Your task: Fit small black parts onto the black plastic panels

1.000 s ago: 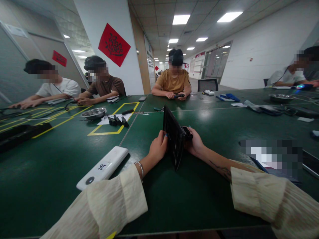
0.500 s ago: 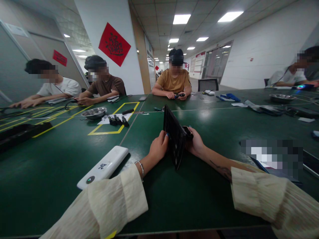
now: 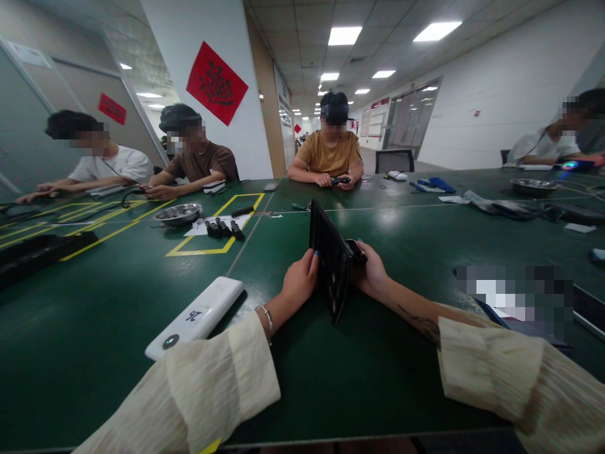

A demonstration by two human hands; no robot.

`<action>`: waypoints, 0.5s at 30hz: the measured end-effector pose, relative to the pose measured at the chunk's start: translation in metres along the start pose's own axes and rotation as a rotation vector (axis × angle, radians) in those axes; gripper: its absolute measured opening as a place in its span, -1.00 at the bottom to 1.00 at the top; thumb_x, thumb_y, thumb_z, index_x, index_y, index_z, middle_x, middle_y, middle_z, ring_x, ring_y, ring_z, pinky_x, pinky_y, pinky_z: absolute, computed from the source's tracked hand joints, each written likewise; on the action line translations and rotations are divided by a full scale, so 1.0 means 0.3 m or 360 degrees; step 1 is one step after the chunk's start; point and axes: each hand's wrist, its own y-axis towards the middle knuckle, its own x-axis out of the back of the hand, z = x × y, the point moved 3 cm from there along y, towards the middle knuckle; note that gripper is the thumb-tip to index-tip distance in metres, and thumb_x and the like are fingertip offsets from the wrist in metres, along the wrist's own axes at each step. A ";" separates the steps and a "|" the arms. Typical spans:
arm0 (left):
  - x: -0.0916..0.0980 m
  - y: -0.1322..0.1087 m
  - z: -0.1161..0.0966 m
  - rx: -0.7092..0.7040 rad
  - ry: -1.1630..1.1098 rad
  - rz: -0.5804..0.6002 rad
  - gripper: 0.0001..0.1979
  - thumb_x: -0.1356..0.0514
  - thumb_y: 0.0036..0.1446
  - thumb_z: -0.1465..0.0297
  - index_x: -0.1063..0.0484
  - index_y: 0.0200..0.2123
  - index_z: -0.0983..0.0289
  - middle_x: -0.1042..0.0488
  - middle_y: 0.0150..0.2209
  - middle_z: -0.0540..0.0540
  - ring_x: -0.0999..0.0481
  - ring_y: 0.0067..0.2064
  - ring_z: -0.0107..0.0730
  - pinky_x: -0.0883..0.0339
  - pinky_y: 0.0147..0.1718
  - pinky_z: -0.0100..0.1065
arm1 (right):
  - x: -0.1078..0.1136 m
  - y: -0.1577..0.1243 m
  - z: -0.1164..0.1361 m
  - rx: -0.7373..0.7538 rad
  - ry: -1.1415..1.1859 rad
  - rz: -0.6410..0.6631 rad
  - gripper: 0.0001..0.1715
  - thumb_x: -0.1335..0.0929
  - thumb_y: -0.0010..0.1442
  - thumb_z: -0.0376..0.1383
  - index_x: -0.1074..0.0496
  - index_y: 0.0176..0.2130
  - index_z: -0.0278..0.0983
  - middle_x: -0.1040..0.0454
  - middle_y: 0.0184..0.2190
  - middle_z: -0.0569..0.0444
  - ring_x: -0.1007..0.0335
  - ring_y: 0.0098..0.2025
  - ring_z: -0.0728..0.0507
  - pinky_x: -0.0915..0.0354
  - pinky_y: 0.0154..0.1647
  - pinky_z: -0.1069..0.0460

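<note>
- Little has changed over the last second: the black panel (image 3: 329,265) stands steeply tilted, its edge toward the wearer, at the same spot straight ahead, with a hand on either side. I judge this a steady hold or fine fingering rather than a carry.
- The left hand (image 3: 301,277), at 9 o'clock of the panel, has its fingers curled against that face; whether it pinches something small there, I cannot tell.
- The right hand (image 3: 375,271), at 3 o'clock, grasps a black block (image 3: 357,251) against the other face; whether block and panel are joined is unclear.
- The panel's lowest corner points to 6 o'clock; contact with the green table (image 3: 378,378) is uncertain. The table's near edge lies well apart beyond it.
- Toward 8 o'clock, a white case (image 3: 196,318) limits room near the left sleeve (image 3: 222,372).
- Toward 10 o'clock sits a metal bowl (image 3: 177,214), well apart; bare tabletop spreads toward 2 o'clock.
</note>
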 end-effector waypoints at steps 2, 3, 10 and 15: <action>-0.001 0.001 0.002 0.0012 -0.0048 0.0009 -0.69 0.18 0.27 0.23 -0.27 -0.32 0.22 -0.41 -0.47 0.02 -0.38 -0.48 -0.40 -0.12 -0.49 -0.44 | 0.000 -0.001 0.000 0.0011 -0.0009 0.0001 -0.78 -0.28 0.10 -0.11 -0.35 -0.41 -0.20 -0.39 -0.60 0.18 -0.25 -0.61 -0.04 -0.15 -0.63 0.07; -0.002 0.001 0.003 0.0017 -0.0067 0.0014 -0.69 0.18 0.27 0.23 -0.27 -0.33 0.22 -0.41 -0.48 0.02 -0.38 -0.48 -0.41 -0.12 -0.50 -0.44 | 0.000 -0.002 0.000 0.0011 -0.0017 -0.0005 -0.78 -0.28 0.10 -0.11 -0.35 -0.42 -0.21 -0.39 -0.60 0.18 -0.25 -0.61 -0.04 -0.15 -0.63 0.07; -0.005 0.000 0.004 0.0023 -0.0087 -0.0004 -0.69 0.19 0.26 0.23 -0.26 -0.31 0.22 -0.41 -0.46 0.04 -0.40 -0.44 -0.36 -0.15 -0.44 -0.42 | -0.010 -0.016 0.005 -0.0001 -0.0016 -0.0043 -0.78 -0.26 0.12 -0.14 -0.34 -0.45 -0.22 -0.40 -0.60 0.17 -0.26 -0.61 -0.04 -0.13 -0.65 0.08; -0.003 -0.003 0.000 0.0041 -0.0027 0.0041 -0.73 0.17 0.25 0.29 -0.27 -0.25 0.22 -0.43 -0.45 0.04 -0.42 -0.41 -0.34 -0.16 -0.42 -0.41 | -0.005 -0.014 0.002 -0.0014 -0.0019 -0.0075 -0.75 -0.26 0.12 -0.13 -0.35 -0.47 -0.22 -0.40 -0.61 0.17 -0.26 -0.60 -0.04 -0.15 -0.62 0.06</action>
